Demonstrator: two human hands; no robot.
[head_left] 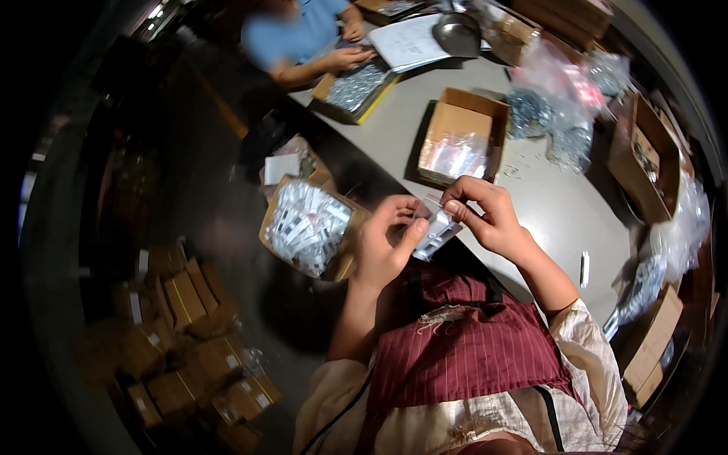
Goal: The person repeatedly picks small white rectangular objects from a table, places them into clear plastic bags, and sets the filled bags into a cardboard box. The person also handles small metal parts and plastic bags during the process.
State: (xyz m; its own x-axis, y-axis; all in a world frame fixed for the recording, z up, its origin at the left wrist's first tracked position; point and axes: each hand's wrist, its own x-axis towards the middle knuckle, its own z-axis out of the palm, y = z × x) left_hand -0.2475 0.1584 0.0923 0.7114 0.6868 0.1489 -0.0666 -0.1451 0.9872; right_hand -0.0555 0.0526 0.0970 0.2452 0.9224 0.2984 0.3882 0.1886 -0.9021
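Note:
Between my two hands is a small clear plastic bag (438,233) with light, shiny parts inside; their exact kind is too small to tell. My left hand (394,236) grips the bag's left side between thumb and fingers. At its upper edge, the thumb and fingers of my right hand (485,212) pinch the plastic. Just beyond my hands, a cardboard box (464,114) on the table holds flat clear bags (458,157). Left of my left hand stands an open carton (345,267) full of filled clear bags (305,226).
Across the grey table (387,152), a person in blue (303,34) reaches into a box of metal parts (356,87). Bags of hardware (569,144) and a long box (644,155) line the right side. A white-handled tool (585,269) lies nearby. Closed cartons (182,379) are stacked lower left.

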